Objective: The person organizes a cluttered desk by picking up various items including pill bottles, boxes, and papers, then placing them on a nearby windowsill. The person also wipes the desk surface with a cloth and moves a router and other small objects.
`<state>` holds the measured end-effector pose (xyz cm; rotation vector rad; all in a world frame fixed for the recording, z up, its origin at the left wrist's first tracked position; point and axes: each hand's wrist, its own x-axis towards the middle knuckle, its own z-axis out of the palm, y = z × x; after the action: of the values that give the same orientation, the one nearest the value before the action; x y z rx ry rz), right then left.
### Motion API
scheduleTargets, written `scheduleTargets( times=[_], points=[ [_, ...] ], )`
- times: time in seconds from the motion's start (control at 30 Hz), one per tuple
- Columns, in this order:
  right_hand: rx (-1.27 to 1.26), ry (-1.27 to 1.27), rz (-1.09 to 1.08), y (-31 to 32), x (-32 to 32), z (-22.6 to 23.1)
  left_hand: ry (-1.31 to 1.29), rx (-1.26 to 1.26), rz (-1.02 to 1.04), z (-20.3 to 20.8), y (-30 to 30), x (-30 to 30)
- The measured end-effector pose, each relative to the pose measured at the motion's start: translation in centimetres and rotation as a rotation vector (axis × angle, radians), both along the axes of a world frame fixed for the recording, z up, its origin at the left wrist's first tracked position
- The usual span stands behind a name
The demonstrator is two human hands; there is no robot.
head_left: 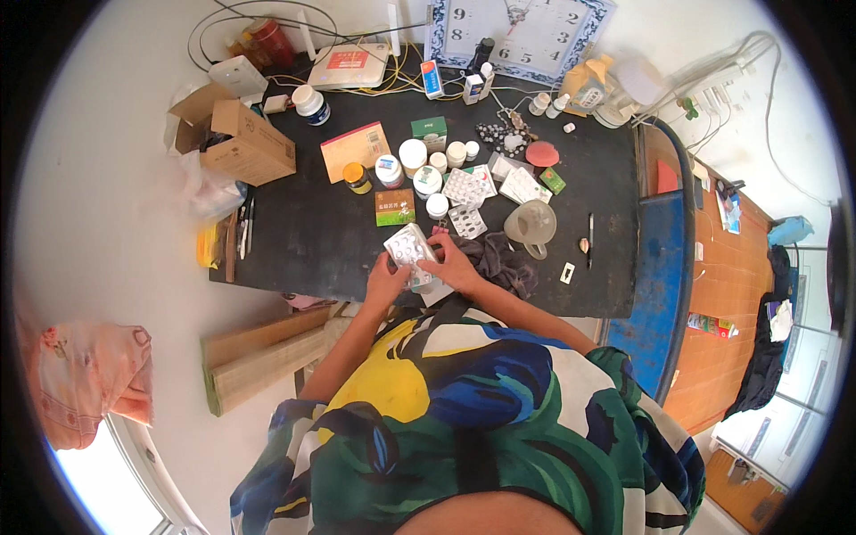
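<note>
Close to the table's near edge, my left hand (385,282) and my right hand (452,267) hold a white blister pack (409,242) of pills between them, thumbs on its front. It looks like more than one pack stacked together; their number is hard to tell. Just beyond lie other blister packs (465,187) and a green-and-brown medicine box (394,208). Several white pill bottles (413,155) stand behind, with a dark yellow-capped bottle (357,177) at their left. A dark crumpled cloth (499,261) rests right of my right hand.
A clear mug (530,228) stands on the black table (294,232) to the right. Farther off are an open cardboard box (245,143), a white router (349,65) with cables and a large clock (517,36). A pen (589,241) lies near the right edge.
</note>
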<state>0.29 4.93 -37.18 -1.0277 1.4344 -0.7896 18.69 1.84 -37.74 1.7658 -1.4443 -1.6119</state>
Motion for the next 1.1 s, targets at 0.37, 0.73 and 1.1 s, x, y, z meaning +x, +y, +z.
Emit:
scheduleTargets(
  times=[0.37,0.73,1.1],
  points=[
    [-0.205,-0.185,-0.074,-1.2,-2.2,10.7,0.133,-0.351,0.055,13.4,0.6,-2.8],
    [-0.390,-0.283,-0.747,5.4,-26.7,21.1,0.340,-0.161,-0.162,17.8,2.9,-12.8],
    [-0.555,-0.088,-1.405,24.2,-55.9,16.4,0.221,0.063,-0.234,13.7,4.4,-19.2]
  ],
)
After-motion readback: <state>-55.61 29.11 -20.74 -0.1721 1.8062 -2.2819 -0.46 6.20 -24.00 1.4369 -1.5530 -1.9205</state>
